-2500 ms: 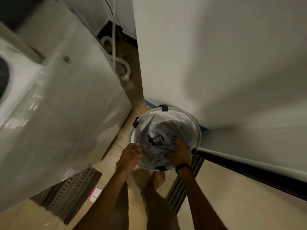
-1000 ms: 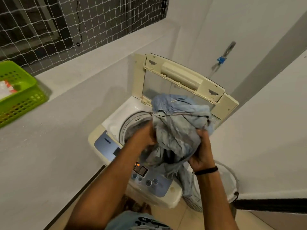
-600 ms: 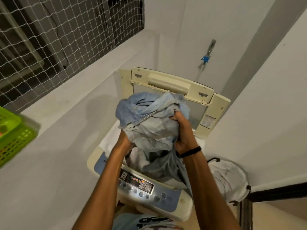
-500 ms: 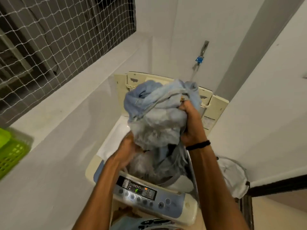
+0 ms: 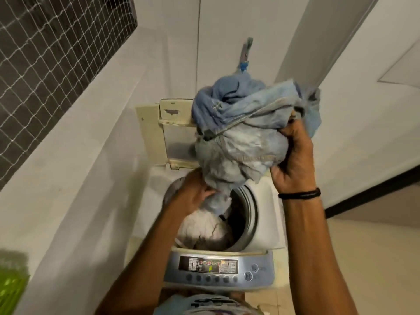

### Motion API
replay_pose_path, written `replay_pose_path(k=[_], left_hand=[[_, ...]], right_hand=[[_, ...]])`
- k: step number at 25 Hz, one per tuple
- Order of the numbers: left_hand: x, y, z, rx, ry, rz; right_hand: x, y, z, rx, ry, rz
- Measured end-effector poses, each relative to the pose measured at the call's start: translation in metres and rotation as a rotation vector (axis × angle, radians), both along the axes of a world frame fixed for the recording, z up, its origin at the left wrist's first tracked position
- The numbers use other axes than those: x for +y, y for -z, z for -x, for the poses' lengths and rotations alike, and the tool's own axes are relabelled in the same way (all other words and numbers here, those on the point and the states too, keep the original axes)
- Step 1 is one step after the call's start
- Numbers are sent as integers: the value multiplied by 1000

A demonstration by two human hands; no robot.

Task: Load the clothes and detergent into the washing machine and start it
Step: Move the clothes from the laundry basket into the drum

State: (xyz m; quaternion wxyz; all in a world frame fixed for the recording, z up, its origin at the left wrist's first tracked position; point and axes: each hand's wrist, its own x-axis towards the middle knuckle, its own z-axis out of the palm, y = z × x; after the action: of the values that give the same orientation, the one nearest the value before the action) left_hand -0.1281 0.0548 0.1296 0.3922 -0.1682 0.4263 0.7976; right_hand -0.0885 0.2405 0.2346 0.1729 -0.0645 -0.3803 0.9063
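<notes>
A top-loading washing machine (image 5: 266,214) stands below me with its lid (image 5: 169,133) raised. A bundle of light blue clothes (image 5: 245,133) hangs over the open drum (image 5: 241,219). My right hand (image 5: 293,162) grips the bundle's right side, above the machine. My left hand (image 5: 194,194) holds the bundle's lower end at the drum's mouth. Pale laundry (image 5: 202,228) lies inside the drum. The control panel (image 5: 218,269) with lit display and a row of buttons faces me. No detergent is in view.
A white ledge (image 5: 68,169) runs along the left, under a netted window (image 5: 45,53). A green basket (image 5: 11,283) sits at the lower left edge. A water tap (image 5: 245,53) is on the wall behind the machine. A white wall stands to the right.
Both hands lifted the clothes out of the floor hamper and carried them over the machine. In the last half second the bundle rose to the right and its lower end reached the drum.
</notes>
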Motion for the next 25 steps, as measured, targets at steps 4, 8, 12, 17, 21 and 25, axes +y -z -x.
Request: replay_pose_path(k=[4, 8, 12, 17, 21, 25], left_hand=[[-39, 42, 20, -36, -55, 49], [-46, 78, 14, -106, -101, 169], [-53, 111, 14, -72, -61, 368], [-69, 134, 5, 144, 335, 959], [-71, 134, -6, 173, 262, 814], [-68, 128, -9, 380, 269, 871]], right_hand=[[-27, 76, -23, -370, 252, -297], [-52, 145, -30, -620, 240, -204], [-46, 177, -33, -717, 7, -166], [-25, 258, -58, -1136, -152, -753], [-13, 261, -74, -1144, -28, -692], [-10, 218, -66, -1075, 99, -631]])
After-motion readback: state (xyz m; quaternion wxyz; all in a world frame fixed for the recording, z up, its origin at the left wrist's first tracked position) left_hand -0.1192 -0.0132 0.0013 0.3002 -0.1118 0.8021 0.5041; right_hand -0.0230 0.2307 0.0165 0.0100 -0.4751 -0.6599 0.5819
